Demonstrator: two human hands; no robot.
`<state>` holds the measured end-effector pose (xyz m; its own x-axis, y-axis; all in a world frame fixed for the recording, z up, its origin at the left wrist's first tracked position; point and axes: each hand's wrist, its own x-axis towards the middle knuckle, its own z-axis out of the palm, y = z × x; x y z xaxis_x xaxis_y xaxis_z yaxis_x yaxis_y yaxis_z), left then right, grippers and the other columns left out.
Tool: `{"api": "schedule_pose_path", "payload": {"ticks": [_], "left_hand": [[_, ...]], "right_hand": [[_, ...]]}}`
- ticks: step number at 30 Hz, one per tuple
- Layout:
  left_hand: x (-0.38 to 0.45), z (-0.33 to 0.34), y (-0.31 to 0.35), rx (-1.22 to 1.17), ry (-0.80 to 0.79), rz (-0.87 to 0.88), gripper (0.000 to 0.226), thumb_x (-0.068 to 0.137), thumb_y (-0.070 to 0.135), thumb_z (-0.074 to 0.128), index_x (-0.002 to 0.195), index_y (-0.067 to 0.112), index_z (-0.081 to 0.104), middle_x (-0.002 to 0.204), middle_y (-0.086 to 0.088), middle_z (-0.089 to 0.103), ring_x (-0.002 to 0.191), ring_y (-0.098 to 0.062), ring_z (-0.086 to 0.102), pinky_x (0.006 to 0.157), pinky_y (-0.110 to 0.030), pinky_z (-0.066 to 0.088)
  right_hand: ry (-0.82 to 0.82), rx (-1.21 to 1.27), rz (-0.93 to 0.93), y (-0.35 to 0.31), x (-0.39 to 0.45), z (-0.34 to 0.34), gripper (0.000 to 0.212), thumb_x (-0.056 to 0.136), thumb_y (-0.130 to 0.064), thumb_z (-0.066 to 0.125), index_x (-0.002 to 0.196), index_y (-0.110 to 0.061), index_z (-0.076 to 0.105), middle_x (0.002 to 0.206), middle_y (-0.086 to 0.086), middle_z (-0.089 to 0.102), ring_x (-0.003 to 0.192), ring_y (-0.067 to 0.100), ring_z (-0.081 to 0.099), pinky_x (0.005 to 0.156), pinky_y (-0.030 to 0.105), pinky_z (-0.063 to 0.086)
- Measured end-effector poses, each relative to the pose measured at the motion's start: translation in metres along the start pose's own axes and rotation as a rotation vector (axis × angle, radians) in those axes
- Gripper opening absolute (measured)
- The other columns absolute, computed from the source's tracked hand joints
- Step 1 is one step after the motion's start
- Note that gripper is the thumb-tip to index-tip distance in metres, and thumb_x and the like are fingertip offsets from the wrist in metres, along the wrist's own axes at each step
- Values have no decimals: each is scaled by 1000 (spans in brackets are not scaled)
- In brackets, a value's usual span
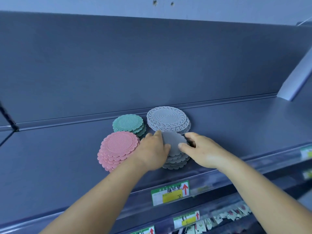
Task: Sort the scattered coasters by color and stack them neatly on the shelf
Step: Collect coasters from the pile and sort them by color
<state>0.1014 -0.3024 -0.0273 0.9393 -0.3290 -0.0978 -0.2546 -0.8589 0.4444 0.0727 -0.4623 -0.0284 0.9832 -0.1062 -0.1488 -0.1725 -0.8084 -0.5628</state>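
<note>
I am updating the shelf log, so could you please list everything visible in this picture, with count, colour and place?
Pink scalloped round coasters: one stack, pink, front left of the group on the shelf.
Green scalloped round coasters: one stack, teal green, behind the pink stack.
Pale grey lace-edged round coasters: one stack, light grey, at the back right, near the shelf's rear lip.
Dark grey scalloped round coasters: one stack, grey, front right, between both hands.
Metal shelf: one, blue-grey, under all the stacks.
Price labels: several, green and yellow with red arrows, on the shelf front edges.
Small packets: several, pale, lower right, blurred.
Left hand: grips the dark grey stack's left side.
Right hand: holds its right side.
</note>
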Motion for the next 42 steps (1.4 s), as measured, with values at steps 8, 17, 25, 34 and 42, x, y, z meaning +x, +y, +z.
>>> {"api": "schedule_pose_path", "payload": {"ticks": [8, 17, 25, 34, 42], "left_hand": [[-3, 0, 4, -189, 7, -94, 75, 88, 37, 60, 148, 16, 21, 144, -10, 42, 132, -30, 40, 108, -35, 35], [2, 1, 11, -484, 21, -180, 85, 70, 14, 77, 141, 24, 33, 124, -9, 46, 102, -30, 60, 82, -38, 57], [1, -4, 18, -460, 7, -284, 94, 66, 18, 84, 144, 18, 32, 126, -5, 49, 106, -23, 55, 95, -32, 47], [-7, 1, 36, -541, 99, -389, 99, 48, 19, 84, 135, 34, 39, 114, -2, 50, 105, -26, 56, 92, -45, 52], [-16, 11, 45, -568, 302, -448, 65, 83, 3, 60, 138, 28, 39, 88, 6, 48, 73, -14, 52, 59, -24, 43]], "right_hand": [[2, 192, 58, 0, -6, 3, 62, 66, -39, 75, 121, -20, 54, 113, -4, 64, 101, 17, 63, 95, 39, 50], [-61, 320, 41, 3, 3, -3, 45, 58, -16, 81, 98, -18, 60, 99, 1, 69, 95, 22, 65, 90, 40, 53], [-161, 319, -95, 10, 18, -8, 35, 62, -14, 82, 89, -19, 60, 96, 1, 67, 93, 22, 64, 83, 35, 52], [-307, 348, -247, 22, 36, -14, 55, 61, -17, 81, 107, -16, 52, 104, 2, 64, 96, 19, 61, 86, 32, 51], [-397, 450, -338, 30, 43, -8, 48, 71, -13, 75, 114, -17, 53, 110, 0, 65, 100, 18, 62, 91, 34, 51]]}}
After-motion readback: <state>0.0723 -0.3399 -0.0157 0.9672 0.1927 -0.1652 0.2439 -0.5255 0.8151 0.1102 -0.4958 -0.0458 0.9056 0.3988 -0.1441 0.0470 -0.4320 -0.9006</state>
